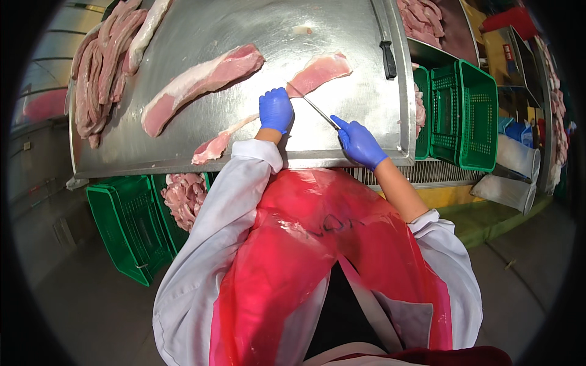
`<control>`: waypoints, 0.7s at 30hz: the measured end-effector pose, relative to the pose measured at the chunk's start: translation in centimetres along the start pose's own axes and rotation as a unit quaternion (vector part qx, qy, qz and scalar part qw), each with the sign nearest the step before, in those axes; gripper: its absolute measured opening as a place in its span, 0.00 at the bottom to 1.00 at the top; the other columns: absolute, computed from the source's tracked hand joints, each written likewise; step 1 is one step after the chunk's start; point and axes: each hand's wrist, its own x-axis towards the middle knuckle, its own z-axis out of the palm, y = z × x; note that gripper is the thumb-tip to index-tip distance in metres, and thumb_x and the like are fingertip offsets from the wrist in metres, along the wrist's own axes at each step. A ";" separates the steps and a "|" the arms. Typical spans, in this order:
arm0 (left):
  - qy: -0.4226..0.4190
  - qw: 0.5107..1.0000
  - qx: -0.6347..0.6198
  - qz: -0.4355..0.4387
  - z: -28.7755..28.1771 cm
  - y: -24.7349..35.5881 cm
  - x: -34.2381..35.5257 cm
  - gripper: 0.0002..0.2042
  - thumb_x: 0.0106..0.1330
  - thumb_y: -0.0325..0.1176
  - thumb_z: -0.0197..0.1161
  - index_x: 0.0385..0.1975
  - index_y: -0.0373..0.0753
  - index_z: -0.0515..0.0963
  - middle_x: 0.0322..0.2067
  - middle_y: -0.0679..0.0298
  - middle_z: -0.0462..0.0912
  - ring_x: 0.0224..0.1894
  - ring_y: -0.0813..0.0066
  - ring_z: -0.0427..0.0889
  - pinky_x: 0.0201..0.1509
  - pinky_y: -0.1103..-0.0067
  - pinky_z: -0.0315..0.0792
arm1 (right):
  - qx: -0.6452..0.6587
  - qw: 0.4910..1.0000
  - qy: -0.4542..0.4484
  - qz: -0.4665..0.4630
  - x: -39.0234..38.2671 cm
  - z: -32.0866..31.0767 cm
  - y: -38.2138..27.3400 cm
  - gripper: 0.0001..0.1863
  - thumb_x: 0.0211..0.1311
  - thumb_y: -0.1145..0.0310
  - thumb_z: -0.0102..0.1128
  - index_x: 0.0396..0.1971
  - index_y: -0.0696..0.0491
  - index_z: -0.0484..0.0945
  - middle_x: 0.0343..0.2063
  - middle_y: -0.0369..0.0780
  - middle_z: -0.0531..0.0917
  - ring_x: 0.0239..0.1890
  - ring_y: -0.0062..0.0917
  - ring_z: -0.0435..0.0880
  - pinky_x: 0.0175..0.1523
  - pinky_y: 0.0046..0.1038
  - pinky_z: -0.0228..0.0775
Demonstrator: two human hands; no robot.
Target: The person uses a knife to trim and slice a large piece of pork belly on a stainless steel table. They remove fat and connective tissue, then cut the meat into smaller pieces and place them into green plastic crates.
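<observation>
My gloved left hand [276, 111] is closed beside a pink meat slice [320, 72] on the steel table [342, 30]; what its fingers hold is hidden. My gloved right hand [360, 143] grips a long knife [320, 111], whose blade reaches the slice's lower left end. A narrow fatty meat strip [213, 146] lies left of my left hand, its upper end near that hand. Farther left rests a large pale-and-pink meat slab [195, 88].
Long meat pieces [101, 73] are piled at the table's left. A black-handled tool [387, 58] lies along the right rim. Green crates [464, 116] stand right of the table, others [122, 229] below left, one holding meat [183, 201]. More meat [420, 18] is at top right.
</observation>
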 end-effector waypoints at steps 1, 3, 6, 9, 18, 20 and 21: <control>0.005 1.000 0.024 -0.001 -0.3 0.3 -0.3 0.07 0.61 0.32 0.57 0.34 0.37 0.79 0.33 0.53 0.82 0.35 0.54 0.83 0.42 0.61 0.74 | -0.012 1.000 -0.018 0.011 -0.1 0.1 -0.1 0.26 0.72 0.65 0.49 0.69 0.47 0.68 0.34 0.56 0.78 0.38 0.51 0.78 0.48 0.45 0.70; -0.006 0.999 0.047 -0.006 -0.8 0.7 -0.8 0.09 0.62 0.34 0.58 0.35 0.37 0.80 0.34 0.53 0.82 0.36 0.55 0.84 0.44 0.61 0.74 | -0.029 0.999 -0.019 0.036 -0.3 0.2 -0.3 0.26 0.72 0.65 0.49 0.69 0.44 0.68 0.33 0.56 0.78 0.38 0.52 0.78 0.48 0.45 0.71; -0.059 0.998 0.004 -0.032 -1.2 1.4 -1.6 0.11 0.64 0.36 0.57 0.36 0.36 0.81 0.36 0.51 0.83 0.37 0.53 0.85 0.44 0.60 0.75 | -0.061 0.996 -0.032 0.062 -0.8 -0.2 -1.2 0.26 0.73 0.64 0.47 0.70 0.40 0.67 0.36 0.57 0.77 0.38 0.53 0.80 0.48 0.47 0.73; -0.109 0.982 -0.123 -0.088 -1.8 1.9 -2.0 0.12 0.65 0.36 0.55 0.36 0.35 0.81 0.36 0.47 0.83 0.36 0.48 0.86 0.44 0.58 0.78 | -0.096 0.993 -0.026 0.071 -0.8 -0.1 -2.2 0.26 0.73 0.65 0.47 0.71 0.39 0.65 0.37 0.57 0.76 0.36 0.54 0.81 0.47 0.47 0.75; -0.156 0.983 -0.093 -0.009 -3.1 2.5 -2.4 0.14 0.67 0.39 0.54 0.37 0.37 0.83 0.38 0.49 0.85 0.38 0.48 0.86 0.46 0.59 0.79 | -0.151 0.986 0.076 -0.003 4.3 3.8 -2.0 0.28 0.70 0.67 0.51 0.70 0.40 0.65 0.37 0.56 0.76 0.36 0.50 0.82 0.42 0.46 0.77; -0.161 0.984 -0.071 0.008 -3.5 1.6 -2.2 0.13 0.67 0.39 0.54 0.37 0.37 0.83 0.38 0.49 0.85 0.38 0.48 0.86 0.46 0.60 0.79 | -0.163 0.984 0.074 -0.004 4.1 3.7 -1.7 0.29 0.70 0.67 0.52 0.70 0.40 0.65 0.37 0.56 0.76 0.35 0.49 0.82 0.42 0.46 0.78; -0.166 0.984 -0.056 0.012 -3.8 0.8 -2.0 0.13 0.67 0.39 0.54 0.36 0.37 0.83 0.38 0.49 0.85 0.38 0.48 0.86 0.45 0.60 0.79 | -0.167 0.983 0.072 -0.005 3.5 3.4 -1.3 0.29 0.70 0.68 0.52 0.70 0.40 0.65 0.37 0.56 0.76 0.35 0.49 0.82 0.42 0.46 0.78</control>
